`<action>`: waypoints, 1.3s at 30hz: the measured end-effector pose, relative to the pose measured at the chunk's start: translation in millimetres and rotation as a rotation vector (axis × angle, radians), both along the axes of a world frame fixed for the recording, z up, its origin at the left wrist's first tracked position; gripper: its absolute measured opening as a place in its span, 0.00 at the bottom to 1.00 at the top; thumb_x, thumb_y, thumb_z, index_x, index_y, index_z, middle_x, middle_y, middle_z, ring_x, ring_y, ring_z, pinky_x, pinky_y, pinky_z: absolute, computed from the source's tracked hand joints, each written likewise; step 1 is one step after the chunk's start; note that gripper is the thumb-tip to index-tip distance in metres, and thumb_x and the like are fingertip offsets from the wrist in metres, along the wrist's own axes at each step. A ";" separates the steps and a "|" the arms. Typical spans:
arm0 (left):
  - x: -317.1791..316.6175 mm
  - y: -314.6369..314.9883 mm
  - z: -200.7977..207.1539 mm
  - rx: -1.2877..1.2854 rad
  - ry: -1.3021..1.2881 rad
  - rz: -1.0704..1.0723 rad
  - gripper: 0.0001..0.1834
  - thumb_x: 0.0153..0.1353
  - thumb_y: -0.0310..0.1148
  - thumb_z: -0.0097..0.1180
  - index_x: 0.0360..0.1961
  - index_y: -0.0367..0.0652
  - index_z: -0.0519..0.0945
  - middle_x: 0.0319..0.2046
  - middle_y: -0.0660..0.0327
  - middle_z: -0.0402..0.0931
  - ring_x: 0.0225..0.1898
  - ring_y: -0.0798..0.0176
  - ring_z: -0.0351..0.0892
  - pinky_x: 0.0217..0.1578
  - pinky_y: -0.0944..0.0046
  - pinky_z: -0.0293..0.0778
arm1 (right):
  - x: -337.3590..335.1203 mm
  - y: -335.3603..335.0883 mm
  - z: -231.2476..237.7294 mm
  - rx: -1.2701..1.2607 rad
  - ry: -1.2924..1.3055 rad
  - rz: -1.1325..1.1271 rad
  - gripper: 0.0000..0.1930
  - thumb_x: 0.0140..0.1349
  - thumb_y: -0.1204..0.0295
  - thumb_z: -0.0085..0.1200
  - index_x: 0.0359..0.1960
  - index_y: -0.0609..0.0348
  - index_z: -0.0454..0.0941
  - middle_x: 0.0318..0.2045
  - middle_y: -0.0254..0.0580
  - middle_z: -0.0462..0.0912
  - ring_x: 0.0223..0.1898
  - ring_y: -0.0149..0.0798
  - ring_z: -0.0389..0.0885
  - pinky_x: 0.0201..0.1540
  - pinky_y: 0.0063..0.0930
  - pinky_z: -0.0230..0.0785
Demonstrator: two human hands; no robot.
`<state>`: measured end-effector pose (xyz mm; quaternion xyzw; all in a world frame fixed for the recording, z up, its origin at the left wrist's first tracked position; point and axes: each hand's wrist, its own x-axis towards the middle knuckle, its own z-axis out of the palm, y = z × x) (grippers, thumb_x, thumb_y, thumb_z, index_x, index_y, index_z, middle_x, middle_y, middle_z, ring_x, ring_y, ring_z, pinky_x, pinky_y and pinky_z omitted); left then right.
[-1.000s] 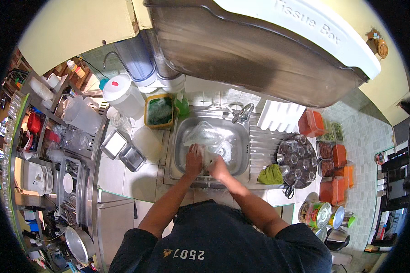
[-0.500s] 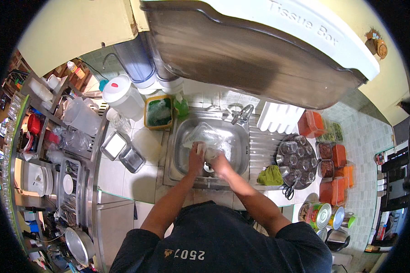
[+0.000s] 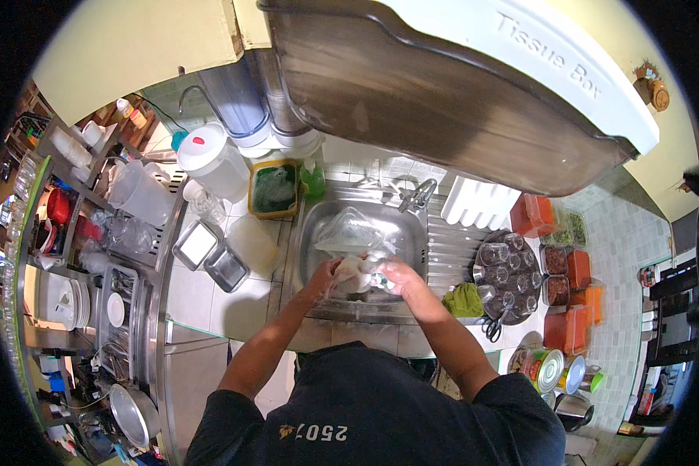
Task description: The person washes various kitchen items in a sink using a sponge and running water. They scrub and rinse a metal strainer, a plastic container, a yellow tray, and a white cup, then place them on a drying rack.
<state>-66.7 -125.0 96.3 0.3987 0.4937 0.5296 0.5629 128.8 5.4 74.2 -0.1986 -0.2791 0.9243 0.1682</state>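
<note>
Both my hands are over the near part of the metal sink (image 3: 295, 268). My left hand (image 3: 324, 280) is closed on the left side of a translucent, whitish thin-walled piece (image 3: 354, 276), whose exact kind I cannot make out. My right hand (image 3: 397, 276) has its fingers curled at the other side, white with suds; a whitish foamy lump (image 3: 377, 260) is at its fingertips, too small to name. Farther back in the basin lies a clear plastic piece (image 3: 351, 231), like a bag or thin container.
A faucet (image 3: 418, 196) rises behind the sink. On the left stand a yellow-rimmed foamy tub (image 3: 273, 190), a green bottle (image 3: 313, 180), a lidded white bucket (image 3: 210, 163) and metal trays (image 3: 227, 269). Right are a green cloth (image 3: 464, 300), scissors (image 3: 492, 328) and a round tray of glasses (image 3: 509, 272).
My hands have moved apart, the right one shifting rightward. The whitish piece now shows between them with more foam, while the clear plastic stays behind in the basin.
</note>
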 end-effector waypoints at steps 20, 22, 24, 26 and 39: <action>40.6 18.4 -45.1 0.314 0.831 0.554 0.25 0.71 0.42 0.45 0.60 0.35 0.75 0.58 0.47 0.77 0.52 0.42 0.81 0.54 0.46 0.76 | -68.9 -33.9 -4.8 1.070 -0.877 -0.359 0.18 0.63 0.67 0.57 0.54 0.55 0.80 0.49 0.39 0.85 0.50 0.42 0.82 0.49 0.43 0.73; 36.4 20.8 -30.4 0.481 1.236 0.484 0.23 0.70 0.39 0.47 0.58 0.33 0.76 0.57 0.43 0.78 0.51 0.38 0.80 0.53 0.46 0.76 | -73.3 -37.2 -15.6 0.709 -0.614 -0.335 0.19 0.70 0.59 0.51 0.57 0.53 0.79 0.49 0.37 0.85 0.51 0.42 0.82 0.52 0.44 0.74; 31.9 29.7 -17.5 0.418 0.993 0.322 0.23 0.68 0.38 0.49 0.57 0.32 0.77 0.55 0.39 0.78 0.51 0.35 0.79 0.53 0.46 0.76 | -72.9 -52.9 -24.4 -0.504 0.081 -0.521 0.20 0.73 0.54 0.44 0.56 0.52 0.78 0.47 0.36 0.85 0.50 0.43 0.82 0.55 0.46 0.74; 27.3 37.3 -14.1 0.389 1.110 0.200 0.22 0.67 0.37 0.53 0.56 0.31 0.77 0.53 0.39 0.79 0.51 0.36 0.79 0.54 0.45 0.75 | -66.1 -65.5 -31.2 -0.491 -0.056 -0.587 0.24 0.74 0.50 0.38 0.55 0.52 0.78 0.45 0.39 0.85 0.46 0.45 0.84 0.57 0.45 0.75; 4.6 -26.1 -110.8 -0.360 0.359 0.526 0.24 0.69 0.33 0.51 0.64 0.37 0.72 0.60 0.54 0.76 0.61 0.49 0.76 0.61 0.53 0.71 | -181.1 18.0 3.2 1.488 -0.397 -0.363 0.14 0.67 0.68 0.54 0.51 0.58 0.83 0.44 0.51 0.86 0.46 0.47 0.83 0.51 0.37 0.73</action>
